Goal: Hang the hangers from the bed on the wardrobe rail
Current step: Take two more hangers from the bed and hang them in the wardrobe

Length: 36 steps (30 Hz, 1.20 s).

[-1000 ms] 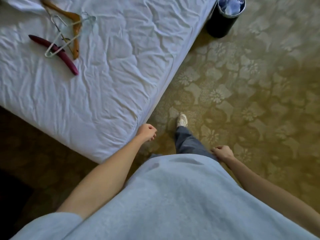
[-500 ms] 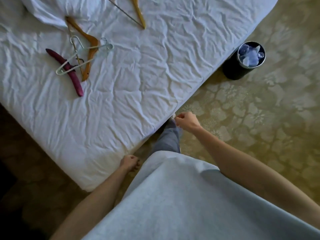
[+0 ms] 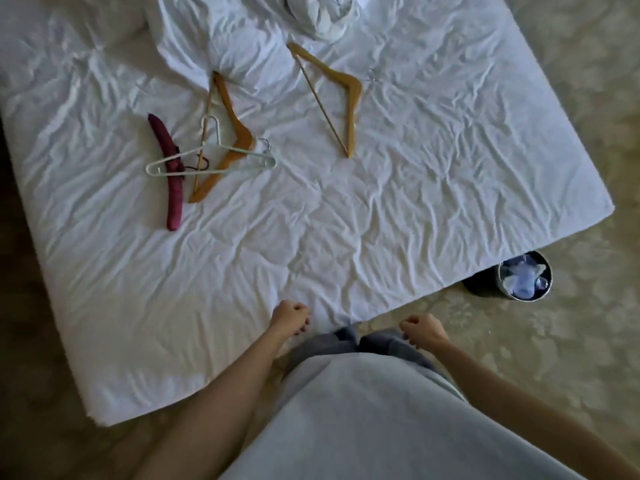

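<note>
Several hangers lie on the white bed (image 3: 346, 237). A maroon padded hanger (image 3: 171, 174), a pale plastic hanger (image 3: 214, 164) and a wooden hanger (image 3: 235, 133) overlap at the left. A second wooden hanger (image 3: 346, 91) lies alone further right. My left hand (image 3: 289, 317) hangs over the bed's near edge with loosely curled fingers and holds nothing. My right hand (image 3: 420, 332) hangs beside my leg, also loosely curled and holding nothing. No wardrobe rail is in view.
A dark round bin (image 3: 524, 276) with pale contents stands on the patterned carpet (image 3: 554, 341) by the bed's right corner. Bunched bedding (image 3: 318, 15) and a pillow (image 3: 69, 22) lie at the far side of the bed.
I have stepped up to the bed's near edge and the view has swung to face it. The second wooden hanger has come fully into view. Both hands stay free of anything.
</note>
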Available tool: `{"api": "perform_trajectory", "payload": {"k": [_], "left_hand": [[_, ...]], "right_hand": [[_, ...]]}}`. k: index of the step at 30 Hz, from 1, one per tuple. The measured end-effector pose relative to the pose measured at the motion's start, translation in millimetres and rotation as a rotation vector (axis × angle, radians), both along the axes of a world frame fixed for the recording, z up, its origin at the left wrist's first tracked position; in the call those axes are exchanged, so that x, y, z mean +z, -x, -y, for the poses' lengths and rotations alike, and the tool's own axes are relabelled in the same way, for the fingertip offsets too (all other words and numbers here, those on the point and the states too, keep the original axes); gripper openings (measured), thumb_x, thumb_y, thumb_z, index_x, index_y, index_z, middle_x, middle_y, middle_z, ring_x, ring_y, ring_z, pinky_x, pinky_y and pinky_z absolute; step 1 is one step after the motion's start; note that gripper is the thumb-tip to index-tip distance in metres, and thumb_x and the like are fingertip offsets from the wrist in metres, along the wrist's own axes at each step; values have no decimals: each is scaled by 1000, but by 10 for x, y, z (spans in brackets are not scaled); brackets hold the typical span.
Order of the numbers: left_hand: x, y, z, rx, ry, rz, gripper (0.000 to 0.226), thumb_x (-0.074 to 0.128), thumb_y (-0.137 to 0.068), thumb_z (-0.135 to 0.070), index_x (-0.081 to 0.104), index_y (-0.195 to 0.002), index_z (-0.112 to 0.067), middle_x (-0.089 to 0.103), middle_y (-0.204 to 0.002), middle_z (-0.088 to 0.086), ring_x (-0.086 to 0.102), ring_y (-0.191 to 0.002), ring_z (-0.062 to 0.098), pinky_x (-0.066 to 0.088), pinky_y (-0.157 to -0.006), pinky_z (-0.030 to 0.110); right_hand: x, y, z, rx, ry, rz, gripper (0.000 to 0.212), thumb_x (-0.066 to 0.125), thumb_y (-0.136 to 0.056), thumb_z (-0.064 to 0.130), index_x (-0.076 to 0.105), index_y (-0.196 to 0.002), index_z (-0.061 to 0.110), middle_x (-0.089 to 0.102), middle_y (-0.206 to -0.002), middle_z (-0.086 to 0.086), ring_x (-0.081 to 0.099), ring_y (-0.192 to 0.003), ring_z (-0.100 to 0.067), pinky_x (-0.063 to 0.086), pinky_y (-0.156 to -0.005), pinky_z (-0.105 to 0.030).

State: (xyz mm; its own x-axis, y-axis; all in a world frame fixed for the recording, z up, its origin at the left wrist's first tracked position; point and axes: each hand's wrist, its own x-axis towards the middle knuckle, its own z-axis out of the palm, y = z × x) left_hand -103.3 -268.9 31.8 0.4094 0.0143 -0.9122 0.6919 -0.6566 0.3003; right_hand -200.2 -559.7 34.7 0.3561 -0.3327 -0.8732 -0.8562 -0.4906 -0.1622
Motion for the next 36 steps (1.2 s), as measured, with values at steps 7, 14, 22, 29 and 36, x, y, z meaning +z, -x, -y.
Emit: {"api": "perform_trajectory", "payload": {"k": [7, 14, 22, 29, 36], "left_hand": [[-50, -788, 724, 85, 39, 46, 17, 56, -93, -15, 71, -89, -9, 73, -77, 3, 62, -54, 11, 46, -46, 19], [-257, -1475, 1060, 255, -47, 93, 20, 53, -85, -12, 71, -76, -14, 70, -64, 0, 64, -52, 14, 52, -48, 23], [-759, -2926, 650, 404, -251, 298, 27, 51, -81, -24, 75, -88, -14, 77, -89, 12, 72, -89, 31, 60, -79, 35], [-1477, -4098, 30, 536, -467, 436, 41, 58, -95, -35, 74, -109, 0, 72, -110, 23, 65, -109, 41, 52, -91, 41], [-2263, -4460, -267, 633, -456, 321, 61, 52, -91, -64, 67, -75, -7, 74, -74, 11, 74, -71, 30, 62, -75, 39]], "right_hand": [[-48, -1012, 432, 93, -63, 28, 16, 60, -89, 19, 72, -81, 13, 74, -74, -3, 65, -63, -17, 58, -67, -35], [-279, -2356, 616, 192, -132, 158, 17, 60, -94, 21, 74, -97, 11, 73, -77, -2, 63, -65, -13, 54, -66, -30], [-754, -4219, 389, 192, -47, 348, 21, 61, -89, 25, 76, -100, 14, 76, -96, -10, 71, -94, -27, 58, -81, -37], [-1414, -5281, 291, 53, 183, 426, 41, 64, -89, 29, 63, -126, 12, 67, -122, -12, 65, -110, -32, 55, -88, -40], [-2012, -5804, 208, -46, 227, 436, 61, 75, -85, 37, 50, -132, 6, 58, -132, -16, 56, -122, -34, 46, -96, -40]]}}
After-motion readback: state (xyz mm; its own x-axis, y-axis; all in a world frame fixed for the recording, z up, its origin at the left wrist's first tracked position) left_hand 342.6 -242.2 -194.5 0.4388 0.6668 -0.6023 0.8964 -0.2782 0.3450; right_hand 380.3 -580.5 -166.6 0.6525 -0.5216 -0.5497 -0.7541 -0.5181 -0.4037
